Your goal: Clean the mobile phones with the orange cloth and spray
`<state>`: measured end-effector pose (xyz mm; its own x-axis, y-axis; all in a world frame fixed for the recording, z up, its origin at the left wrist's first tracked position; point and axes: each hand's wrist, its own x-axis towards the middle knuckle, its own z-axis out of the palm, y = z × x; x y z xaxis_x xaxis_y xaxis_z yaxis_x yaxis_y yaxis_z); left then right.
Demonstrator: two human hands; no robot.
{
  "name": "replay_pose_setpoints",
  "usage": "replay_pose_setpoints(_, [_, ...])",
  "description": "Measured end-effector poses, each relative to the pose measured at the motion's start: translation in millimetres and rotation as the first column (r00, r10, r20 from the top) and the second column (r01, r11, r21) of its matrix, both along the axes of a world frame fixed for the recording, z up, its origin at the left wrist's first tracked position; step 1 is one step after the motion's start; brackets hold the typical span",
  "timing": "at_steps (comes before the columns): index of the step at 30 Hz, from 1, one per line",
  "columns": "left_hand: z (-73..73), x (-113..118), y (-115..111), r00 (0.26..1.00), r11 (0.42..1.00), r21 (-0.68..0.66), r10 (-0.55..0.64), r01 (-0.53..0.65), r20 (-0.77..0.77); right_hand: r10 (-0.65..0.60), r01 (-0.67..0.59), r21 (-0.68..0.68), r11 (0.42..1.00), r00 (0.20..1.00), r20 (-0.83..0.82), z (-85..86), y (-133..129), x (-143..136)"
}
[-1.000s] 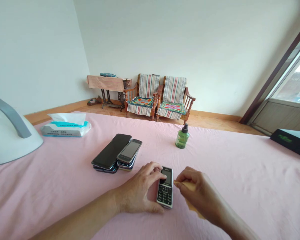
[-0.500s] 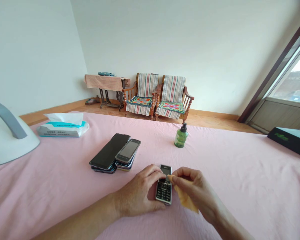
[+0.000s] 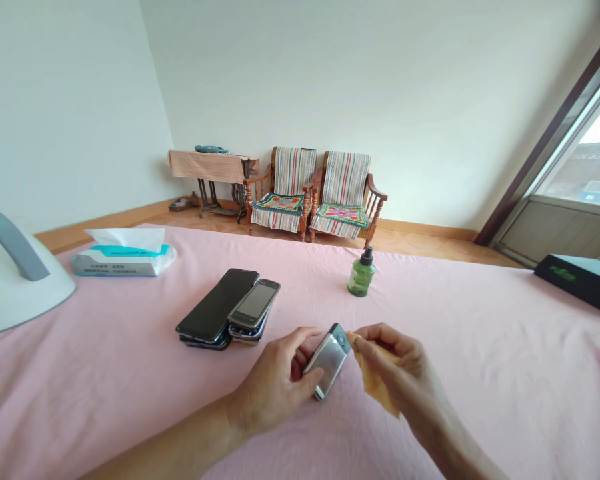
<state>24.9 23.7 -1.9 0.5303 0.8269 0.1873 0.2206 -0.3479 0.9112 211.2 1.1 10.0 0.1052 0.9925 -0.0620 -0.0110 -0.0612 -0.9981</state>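
Observation:
A small silver phone (image 3: 331,360) is tilted, its metal back and dark camera end facing up. My left hand (image 3: 280,377) grips it from the left, thumb on the back and fingers behind. Pinched in my right hand (image 3: 397,360) is a yellow cloth (image 3: 375,380), which hangs down below the fingers. The cloth's upper tip is at the phone's camera end; whether they touch is hard to tell.
Stacked phones, a large black one (image 3: 217,303) and a smaller grey one (image 3: 255,303) on top, lie left on the pink cloth (image 3: 470,347). Behind stand a green bottle (image 3: 361,275) and a tissue pack (image 3: 123,259). A black box (image 3: 580,283) is far right.
The phone has been turned from its keypad side to its back and tilted, now gripped in my left hand. My right hand has shifted slightly right with the cloth.

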Motion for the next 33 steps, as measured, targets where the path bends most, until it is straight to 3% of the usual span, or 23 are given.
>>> replay_pose_setpoints(5, [9.0, 0, -2, 0.996, 1.0, -0.017, -0.001, -0.001, -0.088, -0.056, 0.05, 0.048, 0.998, 0.988, 0.146, -8.9, 7, 7])
replay_pose_setpoints(10, [11.2, 0, -7, 0.984, 0.999, 0.017, -0.031, 0.035, -0.178, -0.061, -0.032, 0.221, 0.975, 0.912, 0.405, -8.7, 6, 6])
replay_pose_setpoints(16, [3.3, -6, 1, 0.956, 0.971, 0.239, 0.071, -0.001, -0.285, -0.085, -0.098, 0.329, 0.939, 0.863, 0.498, -23.1, 13, 5])
replay_pose_setpoints(19, [-4.1, -7, 8, 0.943, 0.956, 0.289, 0.056, 0.044, -0.329, -0.058, -0.176, 0.372, 0.912, 0.84, 0.54, -32.2, 17, 4])
replay_pose_setpoints(24, [-10.0, -5, 15, 0.885, 0.949, 0.259, -0.043, 0.182, -0.464, 0.031, -0.289, 0.323, 0.901, 0.785, 0.618, -30.3, 12, 1])
replay_pose_setpoints(29, [-10.1, -3, 17, 0.87, 0.946, 0.267, -0.028, 0.182, -0.493, 0.219, -0.465, 0.23, 0.855, 0.726, 0.652, -18.2, 3, 2])
replay_pose_setpoints(33, [-12.1, -3, 17, 0.868, 0.946, 0.274, -0.018, 0.176, -0.497, 0.116, -0.404, 0.284, 0.869, 0.726, 0.678, -20.2, 8, 0])
